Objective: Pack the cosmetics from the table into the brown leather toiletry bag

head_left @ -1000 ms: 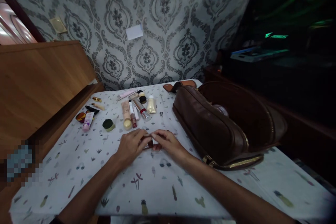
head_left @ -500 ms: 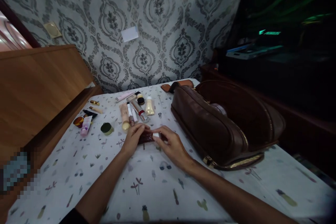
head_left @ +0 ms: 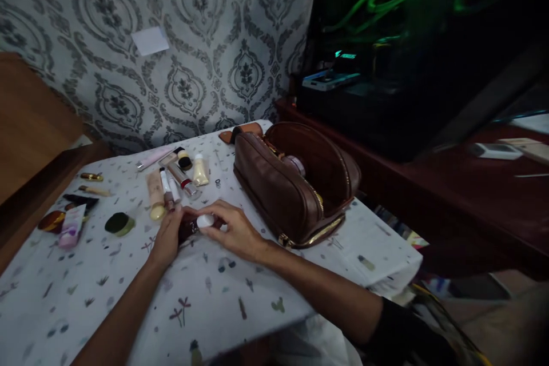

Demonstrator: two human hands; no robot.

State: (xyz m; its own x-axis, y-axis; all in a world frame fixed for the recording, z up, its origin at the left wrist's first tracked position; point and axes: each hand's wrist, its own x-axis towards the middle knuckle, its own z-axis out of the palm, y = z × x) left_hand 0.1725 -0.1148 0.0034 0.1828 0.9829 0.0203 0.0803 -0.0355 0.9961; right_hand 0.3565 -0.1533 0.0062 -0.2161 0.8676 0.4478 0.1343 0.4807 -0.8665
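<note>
Container (head_left: pixel 187 231), dark reddish and partly hidden by fingers, is low over the near part of the counter (head_left: pixel 214 309), in the left hand (head_left: pixel 168 235). The left grip is curled around it, fingers bent over its far side. The right hand (head_left: pixel 235 230) pinches a white cap (head_left: pixel 206 221) between thumb and fingers at the container's right end; whether cap and container are joined, I cannot tell.

Just beyond the hands lies a tight cluster: a beige tube (head_left: pixel 154 187) with a pale yellow end, slim white tubes (head_left: pixel 166 183), a silver tube (head_left: pixel 182 179) with a red band, a cream tube (head_left: pixel 200 170) and a dark-and-cream jar (head_left: pixel 184 159). These crowd the space directly ahead of the left hand. A small metal ring (head_left: pixel 218 183) lies apart, nearer the bag.

A green-topped jar (head_left: pixel 119 224) stands alone left of the hands, and farther left a pink-and-white tube (head_left: pixel 72 226) lies near an amber jar (head_left: pixel 52 221).

On the right, the large brown bag (head_left: pixel 278 189), unzipped and gaping, blocks much of the counter beyond the right forearm; a round lidded item (head_left: pixel 295 166) shows inside.
</note>
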